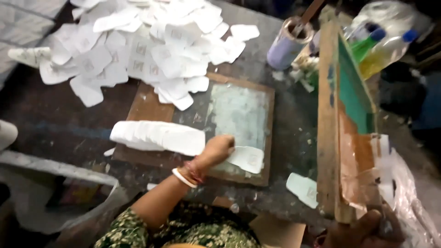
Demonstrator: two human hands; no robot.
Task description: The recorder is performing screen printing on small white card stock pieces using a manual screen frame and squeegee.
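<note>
Head view: the left hand (219, 148) is closed in a pinch on 1 white paper piece (247, 158), which lies flat on the pale printing plate (239, 115) set into a brown wooden board (146, 106) on the bench (59, 124). The piece sits just right of that grip, its long axis running left to right. The right hand (367, 228), at the bottom right corner, grips the lower edge of a wooden screen frame (329, 115) raised on its side, well apart from the piece; the left hand is the nearer. A stack of blank white pieces (158, 136) lies just left of the wrist. A heap of printed pieces (138, 46) spreads across the far bench. A lavender tin (288, 46) holds a stick.
</note>
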